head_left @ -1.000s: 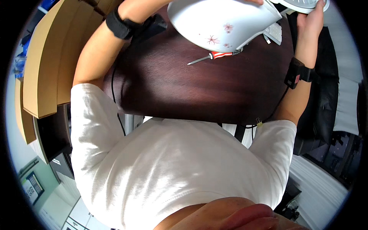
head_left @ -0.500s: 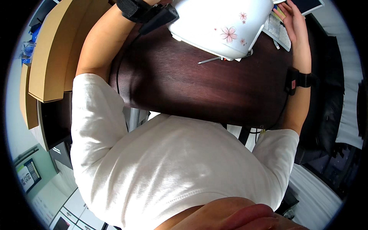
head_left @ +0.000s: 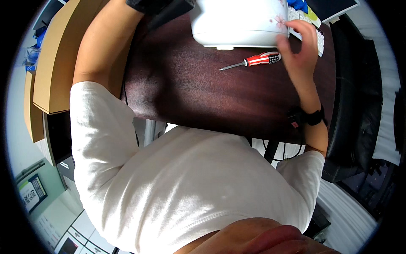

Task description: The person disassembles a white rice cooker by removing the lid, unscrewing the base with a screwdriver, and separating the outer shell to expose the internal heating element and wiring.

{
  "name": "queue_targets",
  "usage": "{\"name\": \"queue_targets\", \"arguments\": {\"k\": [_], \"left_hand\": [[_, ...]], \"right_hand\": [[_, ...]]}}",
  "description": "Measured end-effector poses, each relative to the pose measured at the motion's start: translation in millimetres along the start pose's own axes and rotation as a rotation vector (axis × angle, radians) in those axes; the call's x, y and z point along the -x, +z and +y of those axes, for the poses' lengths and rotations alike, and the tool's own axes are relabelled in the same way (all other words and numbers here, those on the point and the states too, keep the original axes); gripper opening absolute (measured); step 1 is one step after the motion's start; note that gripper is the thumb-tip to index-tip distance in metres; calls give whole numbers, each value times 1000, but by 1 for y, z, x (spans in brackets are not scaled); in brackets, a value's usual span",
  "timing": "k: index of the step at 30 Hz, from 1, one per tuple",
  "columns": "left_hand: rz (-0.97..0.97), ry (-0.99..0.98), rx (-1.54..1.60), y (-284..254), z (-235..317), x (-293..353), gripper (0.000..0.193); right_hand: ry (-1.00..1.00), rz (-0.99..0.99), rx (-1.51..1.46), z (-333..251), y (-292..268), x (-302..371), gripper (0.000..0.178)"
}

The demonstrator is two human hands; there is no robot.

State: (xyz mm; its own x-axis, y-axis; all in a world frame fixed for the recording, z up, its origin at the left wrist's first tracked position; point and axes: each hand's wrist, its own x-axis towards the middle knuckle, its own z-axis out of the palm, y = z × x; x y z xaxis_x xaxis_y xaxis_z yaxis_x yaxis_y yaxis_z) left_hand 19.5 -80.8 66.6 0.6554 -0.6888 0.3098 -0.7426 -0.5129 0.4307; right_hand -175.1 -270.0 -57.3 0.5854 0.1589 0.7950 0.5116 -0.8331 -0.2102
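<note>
A white, rounded appliance casing (head_left: 234,21) with pink flower prints stands at the top of the view, cut off by the upper edge; I cannot tell its exact kind. My right hand (head_left: 303,51) is at its right side, thumb and fingers apart, fingertips at or close to the flowered corner. My left forearm (head_left: 105,40) reaches up past the appliance's left side, and the left hand lies beyond the frame. Just in front of the appliance, a screwdriver (head_left: 256,60) with a red, white and black handle lies on the dark tabletop (head_left: 203,93), its tip pointing left.
Behind my right hand lies a white keyboard (head_left: 320,41), with a dark screen (head_left: 332,7) farther back. Large cardboard boxes (head_left: 55,63) flank the table on the left. Black padded furniture (head_left: 359,93) stands on the right. Black straps with cables sit on both wrists.
The appliance has turned and shifted, its flowers now at the right corner. It uncovers the screwdriver, partly hidden before. My right hand has come inward and nearer from the far right side.
</note>
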Motion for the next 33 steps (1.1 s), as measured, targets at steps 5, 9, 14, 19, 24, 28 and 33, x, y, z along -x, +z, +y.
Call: {"name": "queue_targets", "arguments": {"k": [5, 9, 14, 19, 24, 28, 33], "left_hand": [[-195, 46, -97, -18, 12, -5, 74], [-212, 100, -40, -15, -9, -6, 76], [-214, 158, 237, -3, -34, 2, 79], [-80, 92, 63, -2, 0, 14, 73], [-70, -65, 74, -6, 15, 16, 67], [-80, -73, 52, -7, 11, 12, 65], [-169, -79, 103, -20, 11, 18, 68]], "right_hand": [[-170, -35, 108, -28, 3, -15, 38], [-213, -1, 150, -15, 5, -14, 35], [-184, 6, 113, -7, 1, -12, 29], [-301, -20, 154, -23, 1, -19, 21], [-348, 61, 196, -10, 4, -23, 19], [-360, 35, 174, 5, 3, -26, 16], [-341, -70, 210, 12, -4, -29, 15]]}}
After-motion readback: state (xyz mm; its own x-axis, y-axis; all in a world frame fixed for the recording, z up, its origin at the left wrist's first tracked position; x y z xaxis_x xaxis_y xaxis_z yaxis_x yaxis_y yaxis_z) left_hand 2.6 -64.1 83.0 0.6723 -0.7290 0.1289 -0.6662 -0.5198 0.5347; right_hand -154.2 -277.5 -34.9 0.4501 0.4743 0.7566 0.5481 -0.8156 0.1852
